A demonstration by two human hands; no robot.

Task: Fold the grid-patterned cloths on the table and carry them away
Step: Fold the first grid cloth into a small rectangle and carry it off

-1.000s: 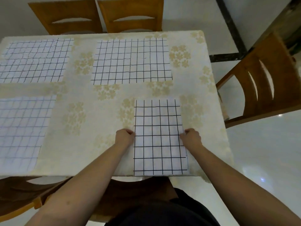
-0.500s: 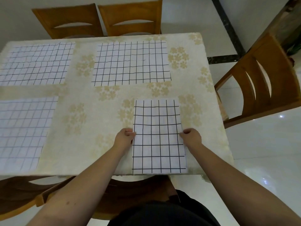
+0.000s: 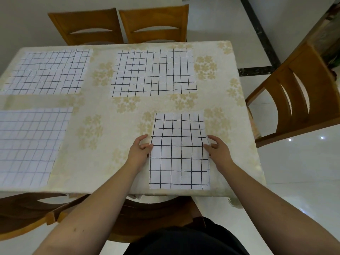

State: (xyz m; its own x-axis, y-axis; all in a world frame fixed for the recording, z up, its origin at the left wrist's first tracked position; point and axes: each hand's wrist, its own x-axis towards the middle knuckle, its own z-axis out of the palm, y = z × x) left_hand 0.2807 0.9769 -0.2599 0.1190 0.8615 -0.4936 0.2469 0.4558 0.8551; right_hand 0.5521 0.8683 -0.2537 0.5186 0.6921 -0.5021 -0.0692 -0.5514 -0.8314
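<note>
A folded grid-patterned cloth point(image 3: 179, 151) lies as a narrow rectangle at the near right edge of the table point(image 3: 110, 144). My left hand point(image 3: 138, 150) is at the middle of its left edge, fingertips curled onto the edge. My right hand point(image 3: 218, 151) pinches the middle of the right edge, which is slightly raised. Three more grid cloths lie flat and unfolded: one far left point(image 3: 49, 71), one far centre point(image 3: 153, 71), one near left point(image 3: 30, 144).
The table carries a cream floral tablecloth. Two wooden chairs point(image 3: 119, 24) stand at the far side, one chair point(image 3: 298, 100) at the right, and another chair point(image 3: 147, 214) is tucked under the near edge before me. Glossy white floor lies to the right.
Both hands stay at the folded cloth's side edges, but their fingers have loosened from tight fists into a looser pinch. The cloth itself has not shifted.
</note>
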